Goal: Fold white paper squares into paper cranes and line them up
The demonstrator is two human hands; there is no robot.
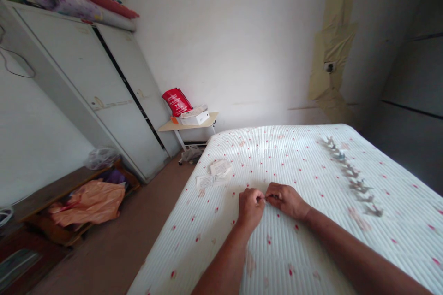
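My left hand [251, 204] and my right hand [285, 199] meet low over the mattress [277, 156], fingertips touching. Both are closed in a pinch. Whatever lies between the fingers is too small and too hidden to name. Several small, pointed paper figures, looking like folded cranes [360, 186], stand in a slanting row to the right of my right hand. Beyond my left hand, loose pieces of printed paper [220, 167] lie flat on the white cover with red dots.
A small table [169, 126] behind the bed holds a red bag [177, 102] and a white box [195, 118]. A metal cabinet [83, 69] with rolled mats [86, 7] on top stands left. An orange plastic bag [92, 203] lies on a low wooden shelf.
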